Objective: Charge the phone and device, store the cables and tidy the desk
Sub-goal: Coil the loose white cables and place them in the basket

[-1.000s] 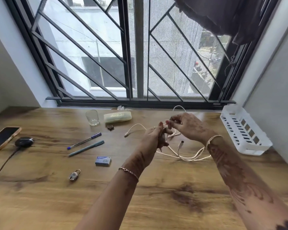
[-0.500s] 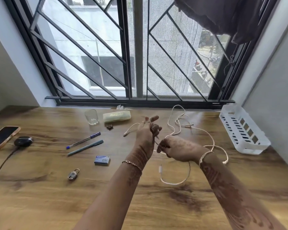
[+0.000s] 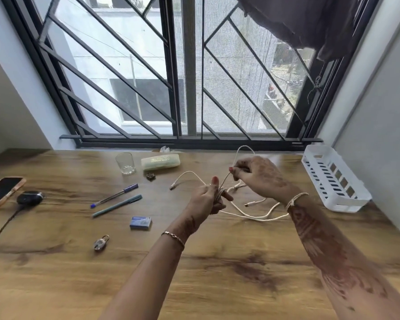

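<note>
A cream-white cable is wound in turns around the fingers of my left hand, held above the middle of the wooden desk. My right hand pinches the same cable higher up and to the right. Loose loops trail on the desk under my right wrist, and one plug end sticks out to the left. At the far left lies a phone, screen dark, beside a small black device with a dark cord running off it.
A white slotted basket stands at the right by the wall. On the desk: a glass, a pale green case, two pens, a small blue box, a padlock. A barred window is behind.
My right hand swung down toward me half a second ago and has now risen back up and away, bringing another turn of cable around my left fingers.
</note>
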`<move>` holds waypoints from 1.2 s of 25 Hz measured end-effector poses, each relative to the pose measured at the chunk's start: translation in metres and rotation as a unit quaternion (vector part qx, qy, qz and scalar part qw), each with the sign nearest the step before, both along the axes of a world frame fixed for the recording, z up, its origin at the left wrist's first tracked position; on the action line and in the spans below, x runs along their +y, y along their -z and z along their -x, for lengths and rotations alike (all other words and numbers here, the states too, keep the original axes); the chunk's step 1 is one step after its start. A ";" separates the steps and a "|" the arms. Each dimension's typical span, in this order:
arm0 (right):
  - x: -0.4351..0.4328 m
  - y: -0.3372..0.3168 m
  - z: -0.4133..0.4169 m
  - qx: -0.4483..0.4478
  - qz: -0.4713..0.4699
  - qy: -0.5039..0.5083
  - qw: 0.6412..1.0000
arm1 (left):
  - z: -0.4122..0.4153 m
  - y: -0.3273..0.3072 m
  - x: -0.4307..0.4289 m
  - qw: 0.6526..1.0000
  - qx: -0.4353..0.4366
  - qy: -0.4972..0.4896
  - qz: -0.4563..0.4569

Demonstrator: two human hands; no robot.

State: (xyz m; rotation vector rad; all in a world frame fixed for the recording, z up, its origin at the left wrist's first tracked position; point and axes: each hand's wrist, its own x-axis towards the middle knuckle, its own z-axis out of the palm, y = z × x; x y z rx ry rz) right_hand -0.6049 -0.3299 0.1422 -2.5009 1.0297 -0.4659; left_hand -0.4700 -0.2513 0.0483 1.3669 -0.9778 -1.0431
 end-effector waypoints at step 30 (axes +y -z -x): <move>0.030 0.015 -0.004 -0.088 -0.084 -0.043 0.992 | 0.002 0.000 0.018 0.998 -0.029 0.048 0.021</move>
